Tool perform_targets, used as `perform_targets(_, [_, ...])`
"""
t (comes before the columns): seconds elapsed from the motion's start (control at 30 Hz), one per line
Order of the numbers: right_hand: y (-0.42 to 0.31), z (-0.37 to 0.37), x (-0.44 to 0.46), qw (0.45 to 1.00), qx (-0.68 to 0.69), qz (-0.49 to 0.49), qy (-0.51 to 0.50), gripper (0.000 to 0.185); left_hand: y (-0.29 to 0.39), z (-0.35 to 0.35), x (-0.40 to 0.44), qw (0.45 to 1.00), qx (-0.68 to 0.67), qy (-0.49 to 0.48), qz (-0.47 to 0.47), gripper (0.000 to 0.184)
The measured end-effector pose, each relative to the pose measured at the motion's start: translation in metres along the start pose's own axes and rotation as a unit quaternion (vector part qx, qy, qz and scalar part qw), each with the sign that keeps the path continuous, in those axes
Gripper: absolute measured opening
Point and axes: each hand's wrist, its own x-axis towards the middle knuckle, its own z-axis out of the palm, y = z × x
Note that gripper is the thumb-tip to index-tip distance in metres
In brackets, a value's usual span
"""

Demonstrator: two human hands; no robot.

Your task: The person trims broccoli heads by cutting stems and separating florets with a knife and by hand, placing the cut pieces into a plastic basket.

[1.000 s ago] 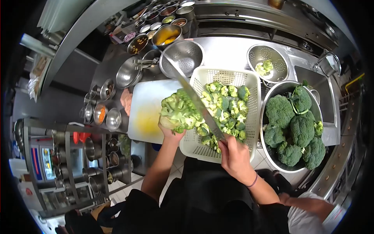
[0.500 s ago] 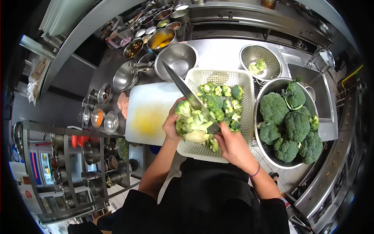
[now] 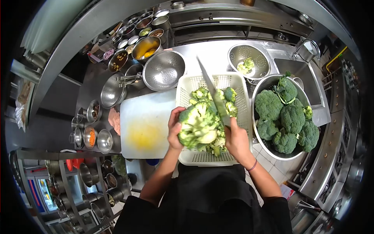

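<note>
My left hand (image 3: 176, 128) grips a head of broccoli (image 3: 198, 126), its cut, pale underside turned up and slightly blurred. In my right hand (image 3: 237, 142) is a large kitchen knife (image 3: 213, 91), blade pointing up and away, just right of the broccoli head. Both hands are above a cream perforated plastic basket (image 3: 243, 113). Several cut broccoli florets (image 3: 230, 94) lie in it, partly hidden by the held head and the blade.
Whole broccoli heads fill a large steel bowl (image 3: 255, 124) on the right. Behind stand a colander (image 3: 237, 54) with pale trimmings and another colander (image 3: 164, 70). A stained white cutting board (image 3: 146, 113) lies left, beside small bowls. A sink (image 3: 300, 78) is at the back right.
The knife has come away from the broccoli stem toward the right, its blade now steeper. The broccoli head has turned in my left hand. The whole view has shifted slightly.
</note>
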Motion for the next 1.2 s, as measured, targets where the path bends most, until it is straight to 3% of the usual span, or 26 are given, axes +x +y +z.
perform_targets(0.07, [0.001,-0.011,-0.002,0.999,0.038,0.007,0.011,0.026,-0.004,-0.013,-0.009,0.975,-0.18,0.045,-0.126,0.057])
perform_targets(0.13, [-0.008,-0.025,-0.004,0.975,0.207,0.066,-0.051,0.029,-0.011,-0.027,-0.015,0.934,-0.262,0.112,-0.215,0.052])
perform_targets(0.17, [-0.015,-0.027,-0.006,0.969,0.232,0.063,-0.061,0.028,-0.015,-0.032,-0.017,0.894,-0.41,-0.008,-0.181,0.047])
perform_targets(0.27, [-0.025,-0.023,-0.008,0.954,0.264,0.051,-0.132,0.027,-0.026,-0.037,-0.027,0.874,-0.423,0.046,-0.236,0.048])
perform_targets(0.33, [-0.018,-0.015,-0.006,0.951,0.265,0.056,-0.146,0.028,-0.035,-0.054,-0.031,0.86,-0.438,0.037,-0.26,0.049])
perform_targets(0.4, [-0.004,-0.01,-0.003,0.997,0.048,-0.003,-0.061,0.028,-0.043,-0.069,-0.034,0.874,-0.415,-0.083,-0.238,0.053])
perform_targets(0.43, [0.008,-0.004,0.001,1.0,0.014,0.014,-0.015,0.028,-0.049,-0.067,-0.025,0.823,-0.488,-0.166,-0.238,0.057])
perform_targets(0.47, [0.024,-0.004,0.004,0.999,0.012,0.042,-0.015,0.03,-0.047,-0.067,-0.028,0.821,-0.489,-0.166,-0.242,0.057])
perform_targets(0.53, [0.035,-0.017,0.001,0.994,0.072,0.085,-0.015,0.029,-0.01,-0.035,-0.016,0.924,-0.287,-0.068,-0.244,0.059])
perform_targets(0.57, [0.038,-0.021,-0.003,0.99,0.089,0.108,-0.003,0.026,0.01,-0.033,-0.012,0.96,-0.115,-0.15,-0.205,0.058])
perform_targets(0.67, [0.03,-0.044,-0.009,0.979,0.145,0.14,0.015,0.025,0.012,-0.05,0.009,0.935,0.113,-0.256,-0.217,0.06])
perform_targets(0.7, [0.033,-0.047,-0.014,0.978,0.154,0.141,0.015,0.028,0.007,-0.044,0.016,0.934,0.111,-0.259,-0.219,0.06])
perform_targets(0.77, [0.034,-0.052,-0.023,0.974,0.174,0.145,0.024,0.03,-0.006,-0.024,0.032,0.905,0.313,-0.215,-0.194,0.068])
perform_targets(0.8, [0.032,-0.056,-0.026,0.969,0.195,0.145,0.033,0.031,-0.007,-0.003,0.042,0.904,0.313,-0.215,-0.194,0.068])
perform_targets(0.87, [0.024,-0.065,-0.035,0.965,0.187,0.181,0.017,0.033,-0.009,0.051,0.058,0.758,0.571,-0.256,-0.186,0.081])
perform_targets(0.9, [0.024,-0.068,-0.041,0.965,0.186,0.183,0.019,0.033,-0.022,0.064,0.063,0.757,0.571,-0.258,-0.183,0.081])
perform_targets(0.97, [0.026,-0.071,-0.053,0.96,0.199,0.193,0.028,0.033,-0.053,0.081,0.071,0.665,0.679,-0.272,-0.149,0.086])
perform_targets(1.0, [0.027,-0.072,-0.058,0.96,0.2,0.196,0.035,0.033,-0.063,0.089,0.076,0.664,0.679,-0.277,-0.146,0.086])
perform_targets(1.07, [0.028,-0.074,-0.066,0.951,0.211,0.224,0.021,0.034,-0.08,0.098,0.088,0.57,0.751,-0.3,-0.145,0.08])
perform_targets(1.13, [0.042,-0.065,-0.077,0.956,0.217,0.195,0.033,0.038,-0.103,0.074,0.102,0.579,0.752,-0.299,-0.101,0.075])
perform_targets(1.2, [0.047,-0.061,-0.085,0.956,0.225,0.183,0.038,0.036,-0.112,0.045,0.12,0.761,0.611,-0.21,-0.062,0.071])
